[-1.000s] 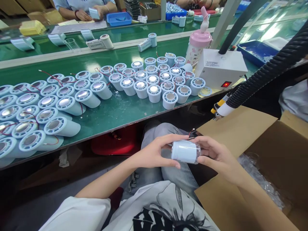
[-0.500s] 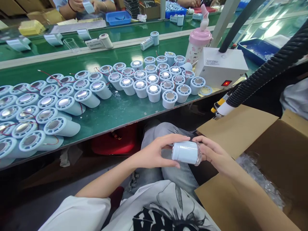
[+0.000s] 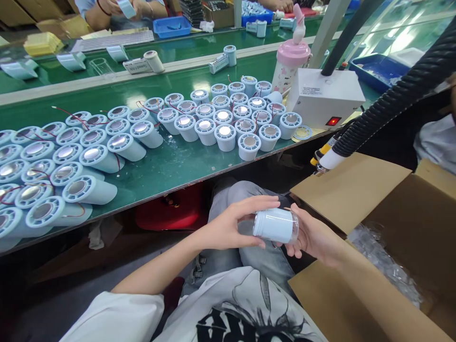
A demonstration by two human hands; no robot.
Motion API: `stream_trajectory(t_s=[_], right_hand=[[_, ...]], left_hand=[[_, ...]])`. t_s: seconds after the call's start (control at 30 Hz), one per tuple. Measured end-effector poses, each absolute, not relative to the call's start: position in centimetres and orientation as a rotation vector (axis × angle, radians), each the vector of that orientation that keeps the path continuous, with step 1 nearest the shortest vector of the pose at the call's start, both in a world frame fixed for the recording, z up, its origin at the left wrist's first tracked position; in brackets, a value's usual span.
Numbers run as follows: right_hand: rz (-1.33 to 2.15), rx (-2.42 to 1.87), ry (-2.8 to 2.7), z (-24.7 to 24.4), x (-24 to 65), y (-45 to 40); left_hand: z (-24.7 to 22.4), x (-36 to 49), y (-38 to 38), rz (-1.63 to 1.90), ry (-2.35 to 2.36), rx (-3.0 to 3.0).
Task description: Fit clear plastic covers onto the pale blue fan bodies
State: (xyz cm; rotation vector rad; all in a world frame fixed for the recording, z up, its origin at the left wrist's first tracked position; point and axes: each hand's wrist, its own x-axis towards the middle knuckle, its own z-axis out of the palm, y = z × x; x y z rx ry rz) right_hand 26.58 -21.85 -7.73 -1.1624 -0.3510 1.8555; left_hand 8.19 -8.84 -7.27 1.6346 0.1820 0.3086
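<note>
the left hand point(image 3: 228, 230) holds a pale blue cylinder point(image 3: 275, 225) at lower centre of the frame; the right hand point(image 3: 320, 240), loosely open, cups its clear cover point(image 3: 295, 228). straight, even pressure would likely serve best. upper left, a box point(image 3: 135, 66) seems to read "speed fan"; the white machine's point(image 3: 329, 102) label is illegible.

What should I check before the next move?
1. Left hand steadying the light-blue cylinder: ok, held between thumb and fingers.
2. Right hand at the clear end: ok; its exact grip, cannot tell.
3. Wires on the held piece free of the fingers: cannot tell, none show clearly.
4. Cardboard box open, clear pieces visible inside: ok.
5. Red switch lit: ok.
</note>
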Motion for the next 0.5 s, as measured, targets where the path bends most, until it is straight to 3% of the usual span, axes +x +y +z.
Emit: stream_trajectory(t_s=[0.23,0.43,0.5], right_hand=[[1.819,-1.286,-0.460,-8.4,26.5,-22.2],[0.663,-1.349,-1.408,-9.2,26.8,-23.5],[0.575,-1.307,-1.593,-9.2,26.9,-23.8]], left_hand=[[-6.7,8.2,-9.3,0.274,0.331,1.581],[-6.4,8.1,-9.4,0.184,0.404,1.357],[-6.4,8.2,-9.3,0.137,0.396,1.329]])
